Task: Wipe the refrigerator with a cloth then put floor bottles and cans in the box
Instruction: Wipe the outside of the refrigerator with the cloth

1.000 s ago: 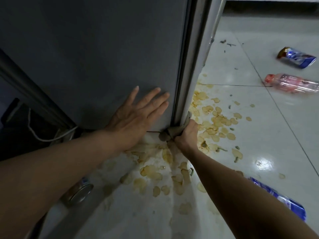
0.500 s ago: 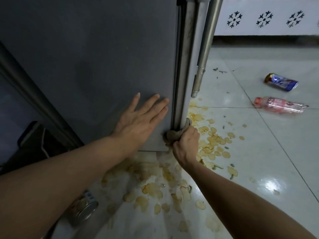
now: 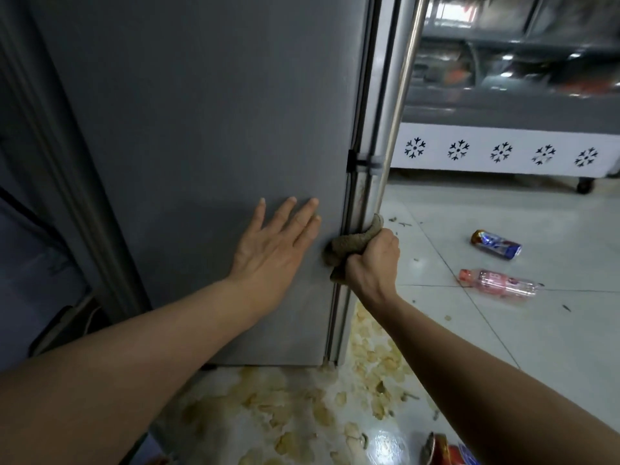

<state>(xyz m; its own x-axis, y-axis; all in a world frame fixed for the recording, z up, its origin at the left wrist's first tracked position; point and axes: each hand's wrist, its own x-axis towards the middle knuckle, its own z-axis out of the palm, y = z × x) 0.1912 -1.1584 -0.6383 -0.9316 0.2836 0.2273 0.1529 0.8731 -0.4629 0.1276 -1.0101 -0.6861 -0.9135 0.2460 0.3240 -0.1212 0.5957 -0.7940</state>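
Note:
The grey refrigerator (image 3: 201,129) fills the left and middle of the head view. My left hand (image 3: 275,243) lies flat and open on its side panel. My right hand (image 3: 372,263) is clenched around a brownish cloth (image 3: 349,245), pressing it against the front corner edge beside the steel door handle (image 3: 399,105). On the tiled floor to the right lie a blue can (image 3: 496,245) and a pink plastic bottle (image 3: 500,283). Another can (image 3: 443,451) shows at the bottom edge, partly cut off.
Crisps (image 3: 369,364) are scattered over the floor around the refrigerator's base. A display freezer with snowflake marks (image 3: 503,152) stands at the back right on wheels. A white cable (image 3: 90,317) hangs in the dark gap at the left.
My right hand has slid the cloth upward along the refrigerator's corner edge. My left hand has stayed flat on the side panel. The view has tilted up, revealing the freezer behind.

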